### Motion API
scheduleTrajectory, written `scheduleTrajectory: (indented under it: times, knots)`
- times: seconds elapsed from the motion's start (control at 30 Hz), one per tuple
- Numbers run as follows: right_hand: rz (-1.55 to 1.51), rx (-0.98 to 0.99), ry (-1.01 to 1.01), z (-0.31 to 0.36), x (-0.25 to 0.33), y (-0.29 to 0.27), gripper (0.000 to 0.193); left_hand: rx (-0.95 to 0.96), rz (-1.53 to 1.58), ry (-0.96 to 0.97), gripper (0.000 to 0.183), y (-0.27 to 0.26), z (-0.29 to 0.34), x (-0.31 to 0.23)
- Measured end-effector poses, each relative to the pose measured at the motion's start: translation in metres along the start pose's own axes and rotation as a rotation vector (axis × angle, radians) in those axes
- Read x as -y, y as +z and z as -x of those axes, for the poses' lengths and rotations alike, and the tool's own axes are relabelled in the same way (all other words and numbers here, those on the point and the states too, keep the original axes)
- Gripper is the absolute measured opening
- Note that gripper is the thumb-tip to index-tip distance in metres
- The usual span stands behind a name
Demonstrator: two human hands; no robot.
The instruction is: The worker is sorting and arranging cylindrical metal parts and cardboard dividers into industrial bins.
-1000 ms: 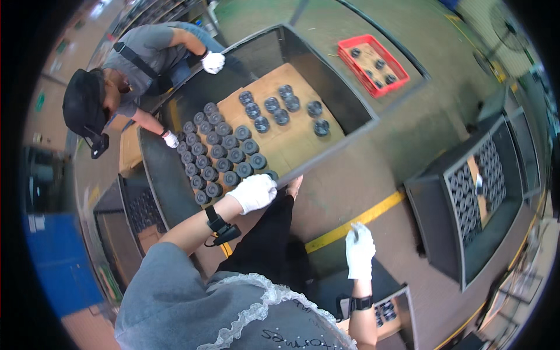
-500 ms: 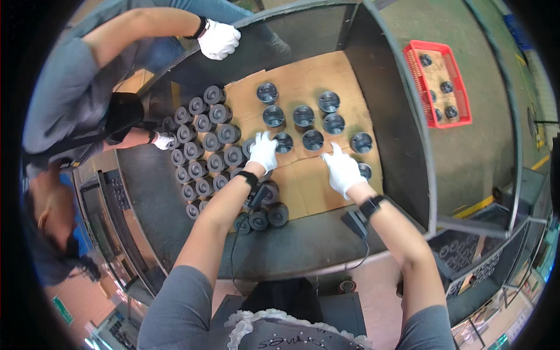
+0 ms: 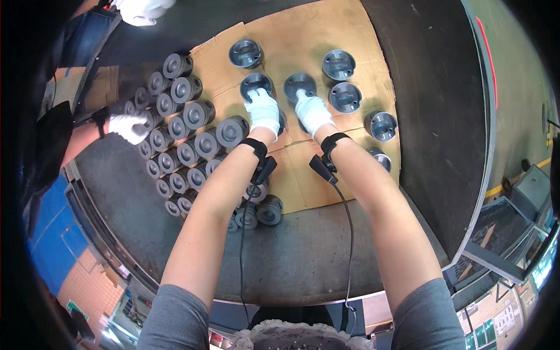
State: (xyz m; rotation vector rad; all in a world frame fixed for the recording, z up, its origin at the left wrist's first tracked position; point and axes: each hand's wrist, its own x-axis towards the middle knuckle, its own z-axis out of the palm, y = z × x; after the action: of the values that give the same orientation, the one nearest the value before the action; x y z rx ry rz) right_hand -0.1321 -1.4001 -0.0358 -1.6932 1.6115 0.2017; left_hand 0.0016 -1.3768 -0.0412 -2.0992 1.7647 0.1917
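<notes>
My left hand [image 3: 262, 111], in a white glove, hooks its fingers into the hollow of a dark metal piston [image 3: 249, 86] that stands open side up on brown cardboard. Beside it, my gloved right hand [image 3: 314, 111] has its fingers closed at the near rim of another piston [image 3: 300, 83]; part of this grip is hidden. Under and beside my hands, further pistons are partly covered. To the right stand several more hollow-side-up pistons [image 3: 345, 97], and one piston [image 3: 245, 53] is farther back. Left of my left forearm, rows of grey pistons [image 3: 199, 114] show their flat crowns.
A co-worker's gloved hand [image 3: 129, 125] rests by the left end of the rows; another gloved hand [image 3: 142, 9] is at the far left wall. The dark metal bin wall [image 3: 434, 87] rises at right. Cables hang from my wrist straps over the metal table edge [image 3: 303, 256].
My view has moved closer over the table. Both hands have gone from spread fingers to reaching into two neighbouring pistons, the right hand moving left. The co-worker's hand has come off the rows slightly.
</notes>
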Motion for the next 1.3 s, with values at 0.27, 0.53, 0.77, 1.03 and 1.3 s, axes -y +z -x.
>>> scheduleTrajectory:
  times: [0.27,0.53,0.77,1.03,1.3]
  knots:
    - [-0.593,-0.053,0.260,0.117,0.013,-0.044,0.048,-0.124,0.335,0.195,0.022,-0.010,0.038,0.046]
    - [-0.731,-0.572,-0.084,0.416,0.014,-0.160,0.019,0.081,0.548,0.740,0.025,-0.220,0.232,0.043]
    - [-0.648,-0.882,0.347,0.738,-0.005,-0.120,0.033,0.003,0.433,0.888,0.014,-0.313,0.438,0.026]
    - [-0.895,-1.262,1.188,1.029,0.027,0.131,0.018,-0.033,-0.073,2.015,0.019,-0.269,0.732,-0.077]
    - [-1.153,-1.178,2.044,1.168,0.068,0.327,0.020,0.298,-0.355,2.625,0.021,-0.173,1.042,-0.124]
